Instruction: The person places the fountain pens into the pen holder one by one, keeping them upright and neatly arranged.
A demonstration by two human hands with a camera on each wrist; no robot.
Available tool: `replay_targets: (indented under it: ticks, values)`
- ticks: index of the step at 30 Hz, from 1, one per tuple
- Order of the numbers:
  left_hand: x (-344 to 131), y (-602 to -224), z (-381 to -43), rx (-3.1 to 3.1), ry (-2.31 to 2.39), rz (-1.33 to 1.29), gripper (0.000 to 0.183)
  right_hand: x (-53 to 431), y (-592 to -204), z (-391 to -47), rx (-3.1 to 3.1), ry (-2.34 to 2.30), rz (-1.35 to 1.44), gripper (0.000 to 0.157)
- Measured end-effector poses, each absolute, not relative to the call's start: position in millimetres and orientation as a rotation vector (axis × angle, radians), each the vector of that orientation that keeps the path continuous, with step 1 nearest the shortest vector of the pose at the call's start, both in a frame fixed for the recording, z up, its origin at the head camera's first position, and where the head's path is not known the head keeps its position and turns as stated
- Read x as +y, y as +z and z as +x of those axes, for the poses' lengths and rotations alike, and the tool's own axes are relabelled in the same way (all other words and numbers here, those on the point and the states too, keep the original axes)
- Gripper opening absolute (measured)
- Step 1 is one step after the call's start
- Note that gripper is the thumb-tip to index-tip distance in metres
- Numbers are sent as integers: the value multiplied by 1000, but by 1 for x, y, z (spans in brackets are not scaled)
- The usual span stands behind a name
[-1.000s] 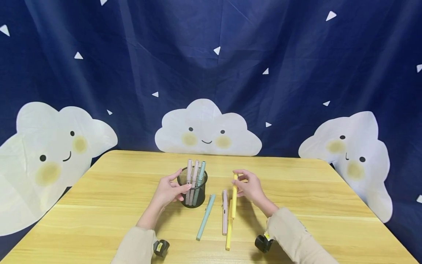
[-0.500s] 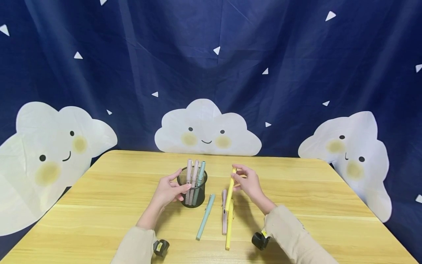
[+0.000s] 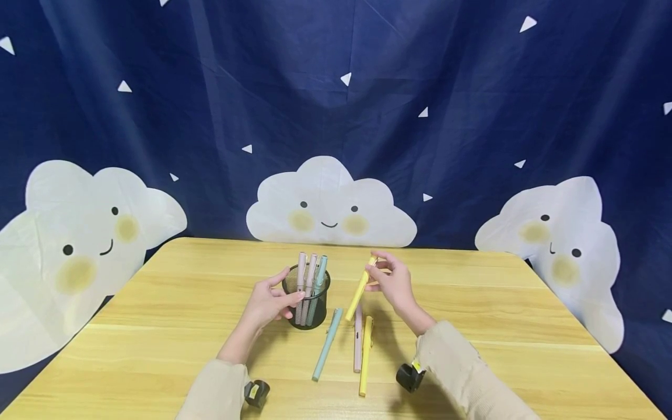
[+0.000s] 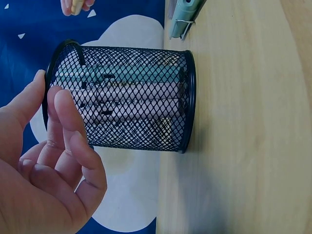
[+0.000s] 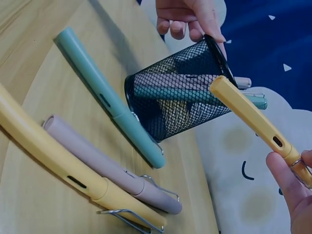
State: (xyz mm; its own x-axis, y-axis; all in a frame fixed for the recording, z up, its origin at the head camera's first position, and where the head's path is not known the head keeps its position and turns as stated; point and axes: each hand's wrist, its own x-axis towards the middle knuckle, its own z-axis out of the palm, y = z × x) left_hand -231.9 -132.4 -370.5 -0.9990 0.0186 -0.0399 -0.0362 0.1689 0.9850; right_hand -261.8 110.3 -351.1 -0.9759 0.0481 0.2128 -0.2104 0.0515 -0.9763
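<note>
My left hand (image 3: 269,304) holds the black mesh pen holder (image 4: 131,131) by its rim, thumb and index finger set apart along it. Inside stand two pale pink pens (image 3: 301,271) and one teal pen (image 3: 321,273), caps up. Between the fingertips of my right hand (image 3: 395,284) a yellow fountain pen (image 5: 251,114) is pinched near its clip. It slants in the air right of the holder, its lower end toward me. In the right wrist view that end overlaps the holder's rim.
On the wooden table (image 3: 184,303) lie a teal pen (image 3: 328,344), a pale purple pen (image 3: 358,344) and a second yellow pen (image 3: 366,361), the last two side by side. A dark blue curtain (image 3: 451,146) with clouds hangs behind the table.
My right hand has lifted the yellow pen up and away from the pens on the table, and its lower end has swung left toward the holder. My left hand has stayed put.
</note>
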Motion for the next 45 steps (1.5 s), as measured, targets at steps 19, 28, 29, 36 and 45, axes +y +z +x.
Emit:
replay_targets:
  ticks: [19, 28, 29, 36, 45]
  values:
    - [-132, -370, -232, 2372, 1995, -16, 75, 99, -345, -275, -1899, 2106, 237, 38]
    - [-132, -369, -232, 2376, 1993, -25, 74, 103, -377, -304, -1780, 2101, 387, 40]
    - [-132, -369, -232, 2375, 1992, -27, 74, 99, -368, -297, -1791, 2090, 354, 39]
    - [-132, -367, -231, 2383, 1982, -18, 74, 80, -327, -263, -1843, 2079, 213, 40]
    - [-132, -368, -232, 2362, 2001, -25, 74, 71, -330, -267, -1822, 2053, 221, 53]
